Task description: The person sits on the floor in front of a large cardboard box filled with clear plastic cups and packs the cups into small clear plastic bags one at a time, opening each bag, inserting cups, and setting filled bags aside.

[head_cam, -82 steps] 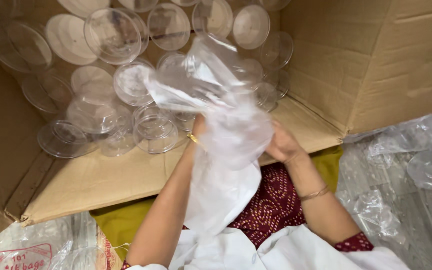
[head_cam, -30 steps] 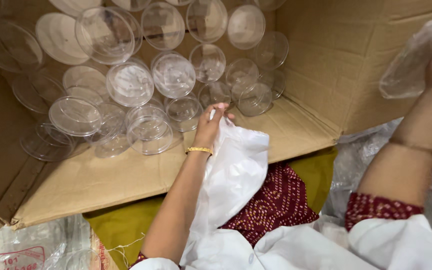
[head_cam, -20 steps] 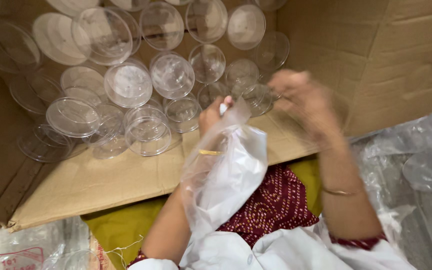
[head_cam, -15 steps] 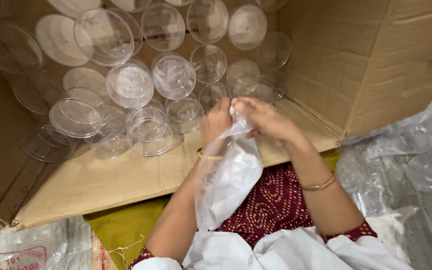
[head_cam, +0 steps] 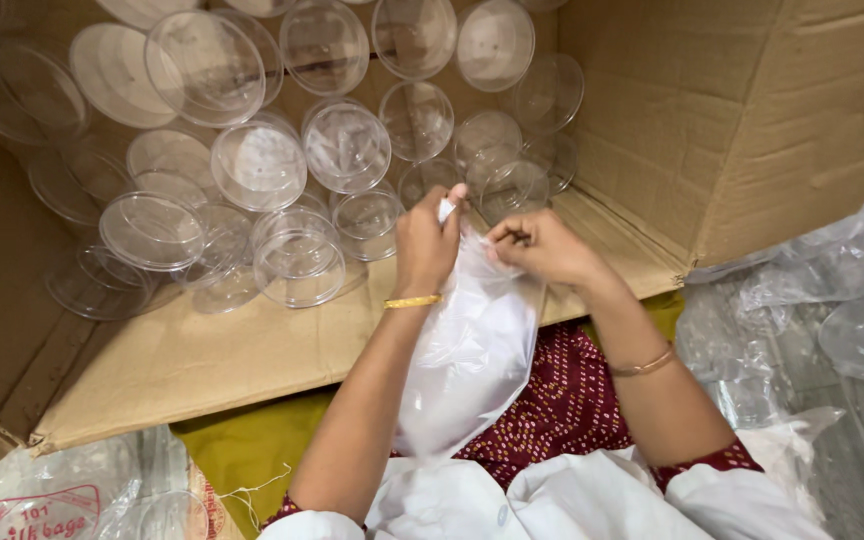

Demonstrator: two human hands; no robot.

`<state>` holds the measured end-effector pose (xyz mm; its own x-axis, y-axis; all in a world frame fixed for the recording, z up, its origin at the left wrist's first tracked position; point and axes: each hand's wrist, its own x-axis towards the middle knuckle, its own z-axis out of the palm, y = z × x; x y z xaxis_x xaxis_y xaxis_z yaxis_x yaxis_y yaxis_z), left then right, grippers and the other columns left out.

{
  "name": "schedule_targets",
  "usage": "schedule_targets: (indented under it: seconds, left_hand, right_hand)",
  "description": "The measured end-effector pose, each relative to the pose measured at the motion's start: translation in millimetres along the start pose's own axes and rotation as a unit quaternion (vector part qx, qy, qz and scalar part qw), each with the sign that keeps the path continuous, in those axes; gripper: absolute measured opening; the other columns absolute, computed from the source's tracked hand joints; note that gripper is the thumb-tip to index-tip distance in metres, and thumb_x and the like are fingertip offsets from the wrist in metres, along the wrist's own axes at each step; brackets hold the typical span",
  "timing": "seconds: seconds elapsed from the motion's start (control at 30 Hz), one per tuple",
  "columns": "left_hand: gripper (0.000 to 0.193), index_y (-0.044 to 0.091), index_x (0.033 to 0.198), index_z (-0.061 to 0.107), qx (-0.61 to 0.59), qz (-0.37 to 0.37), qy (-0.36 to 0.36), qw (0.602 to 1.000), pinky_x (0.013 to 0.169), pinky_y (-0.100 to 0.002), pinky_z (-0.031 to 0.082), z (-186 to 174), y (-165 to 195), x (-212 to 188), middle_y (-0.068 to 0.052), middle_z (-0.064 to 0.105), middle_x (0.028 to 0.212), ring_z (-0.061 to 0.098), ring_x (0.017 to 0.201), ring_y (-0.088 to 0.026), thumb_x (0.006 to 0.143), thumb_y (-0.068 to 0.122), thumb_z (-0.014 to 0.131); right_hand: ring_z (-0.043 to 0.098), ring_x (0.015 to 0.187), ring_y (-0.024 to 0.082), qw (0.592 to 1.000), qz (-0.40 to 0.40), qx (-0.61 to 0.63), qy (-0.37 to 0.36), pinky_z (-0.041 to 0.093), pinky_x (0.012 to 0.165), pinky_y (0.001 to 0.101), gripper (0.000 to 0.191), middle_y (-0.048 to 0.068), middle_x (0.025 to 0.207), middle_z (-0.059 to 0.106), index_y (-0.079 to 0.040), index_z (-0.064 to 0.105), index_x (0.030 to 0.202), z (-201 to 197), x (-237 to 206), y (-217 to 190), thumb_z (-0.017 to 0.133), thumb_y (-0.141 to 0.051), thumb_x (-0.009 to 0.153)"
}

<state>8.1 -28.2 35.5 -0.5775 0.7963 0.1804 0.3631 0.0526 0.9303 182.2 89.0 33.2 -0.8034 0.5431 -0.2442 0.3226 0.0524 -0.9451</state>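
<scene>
A packing workplace: cardboard carton [head_cam: 752, 130] of clear plastic lids [head_cam: 257, 165], loose plastic wrapping [head_cam: 832, 300].

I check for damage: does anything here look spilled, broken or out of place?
Nothing looks broken. The clear round containers lie loosely tumbled, not stacked, in the cardboard box. Both hands, left and right, hold a clear plastic bag.

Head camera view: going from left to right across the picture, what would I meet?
Printed plastic bag in the corner → pile of clear round lids → left hand → right hand, both pinching the top of a thin white bag → cardboard box wall → crumpled clear plastic.
</scene>
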Motion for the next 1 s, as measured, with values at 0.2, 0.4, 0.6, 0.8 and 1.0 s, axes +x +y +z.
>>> schedule_targets:
  seconds: [0.2, 0.4, 0.6, 0.8, 1.0]
  left_hand:
    - [0.020, 0.003, 0.106, 0.075, -0.292, -0.105, -0.188, 0.932, 0.081, -0.025, 0.055, -15, -34, 15, -0.001, 0.078, 0.094, 0.070, 0.088, -0.008, 0.088, 0.011, 0.075]
    - [0.019, 0.001, 0.099, 0.078, -0.281, -0.101, -0.119, 0.947, 0.077, -0.023, 0.052, 14, -57, 16, 0.000, 0.076, 0.092, 0.064, 0.084, -0.007, 0.094, 0.018, 0.075]
    - [0.036, 0.004, 0.095, 0.072, -0.362, -0.185, -0.238, 0.882, 0.069, -0.025, 0.049, 4, -50, 15, 0.003, 0.068, 0.085, 0.058, 0.077, -0.006, 0.103, 0.038, 0.067]
    - [0.037, 0.009, 0.087, 0.067, -0.438, -0.229, -0.259, 0.830, 0.070, -0.026, 0.052, -15, -18, 24, 0.002, 0.068, 0.081, 0.062, 0.073, -0.009, 0.096, 0.045, 0.064]
    - [0.033, 0.011, 0.091, 0.065, -0.279, -0.136, -0.313, 0.897, 0.070, -0.029, 0.048, -9, -25, 31, 0.001, 0.061, 0.081, 0.056, 0.076, -0.011, 0.098, 0.043, 0.071]
  right_hand:
    - [0.064, 0.071, 0.007, 0.994, 0.037, 0.025, 0.104, 0.053, 0.065, 0.0222, 0.014, 0.003, 0.082, 0.073, 0.004, 0.076, 0.100, 12, -9, -21, 0.071, -0.005, 0.091]
    - [0.066, 0.078, 0.010, 0.981, -0.063, -0.126, 0.131, 0.053, 0.072, 0.0253, 0.018, 0.006, 0.089, 0.076, 0.003, 0.075, 0.108, 20, -8, -30, 0.065, -0.006, 0.096]
    - [0.069, 0.088, 0.013, 0.928, -0.050, 0.351, 0.112, 0.059, 0.082, 0.0282, 0.016, 0.006, 0.098, 0.073, -0.001, 0.072, 0.107, 2, 3, -4, 0.068, -0.013, 0.099]
    - [0.068, 0.081, 0.016, 0.900, 0.028, 0.435, 0.025, 0.058, 0.076, 0.0320, 0.015, 0.009, 0.091, 0.073, -0.002, 0.072, 0.099, -19, -19, 27, 0.072, -0.017, 0.100]
    - [0.072, 0.084, 0.024, 0.837, -0.158, 0.524, -0.009, 0.064, 0.081, 0.0450, 0.021, 0.010, 0.084, 0.072, -0.003, 0.072, 0.093, -56, -46, 9, 0.074, -0.024, 0.091]
